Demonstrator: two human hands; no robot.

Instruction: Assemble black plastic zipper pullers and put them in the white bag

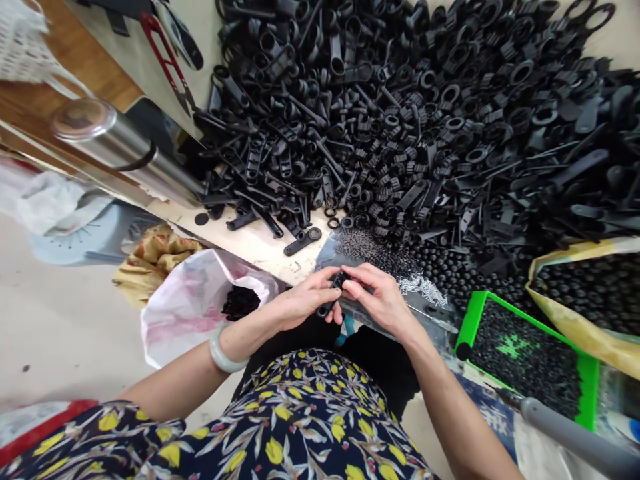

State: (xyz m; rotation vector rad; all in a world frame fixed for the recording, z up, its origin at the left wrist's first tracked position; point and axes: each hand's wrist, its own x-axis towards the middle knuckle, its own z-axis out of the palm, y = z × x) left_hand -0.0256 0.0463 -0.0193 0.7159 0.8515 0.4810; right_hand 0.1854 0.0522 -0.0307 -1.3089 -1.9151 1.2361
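A small black plastic part (326,309) is gripped in the fingers of my left hand (301,301), just over the table's front edge. Thumb and fingers of my right hand (384,300) close on the part's upper end; whether they also pinch a smaller piece cannot be seen. Beyond my hands lies a spread of tiny black pieces (360,245), with a little pile of small silvery pins (423,288) to the right. One finished-looking black plastic handle (303,241) rests on the pale tabletop (250,241).
A huge heap of black plastic parts (360,113) covers the back. At right stand a green tray (470,327) of small black pieces and a yellow bag (565,320) of black balls. A steel flask (125,147) and scissors (167,60) are left; a white bag (175,313) hangs below.
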